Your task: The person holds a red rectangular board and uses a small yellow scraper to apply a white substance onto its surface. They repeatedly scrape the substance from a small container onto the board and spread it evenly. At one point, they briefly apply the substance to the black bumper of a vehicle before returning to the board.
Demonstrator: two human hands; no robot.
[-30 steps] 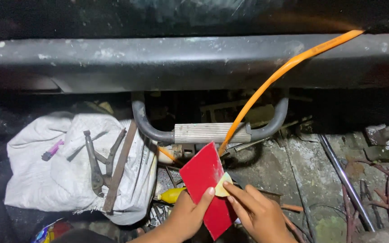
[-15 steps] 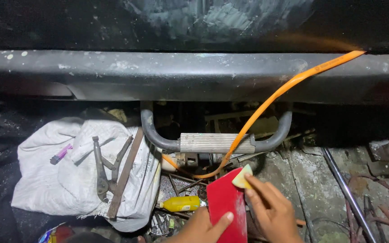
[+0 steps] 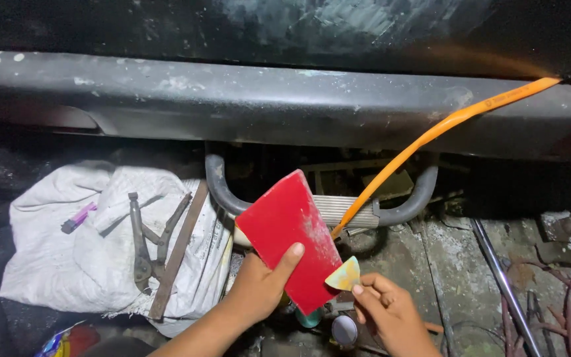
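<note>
My left hand (image 3: pixel 260 289) grips a flat red plastic card (image 3: pixel 290 235) by its lower edge and holds it tilted in front of a grey metal step bar (image 3: pixel 338 209). My right hand (image 3: pixel 392 311) pinches a small yellowish wedge-shaped spreader (image 3: pixel 344 276) between thumb and fingers, right next to the card's lower right edge. Both hands hover low in the view, below a dark grey vehicle bumper (image 3: pixel 266 99).
An orange strap (image 3: pixel 431 135) runs from the step bar up to the right over the bumper. A white sack (image 3: pixel 100 244) at the left carries pliers (image 3: pixel 145 246), a flat metal bar (image 3: pixel 174 254) and a small purple item (image 3: pixel 77 218). Metal rods (image 3: pixel 500 281) and scrap lie at the right.
The red card has been raised and tilted leftward by my left hand. My right hand with the spreader came off the card's top and dropped to its lower right edge.
</note>
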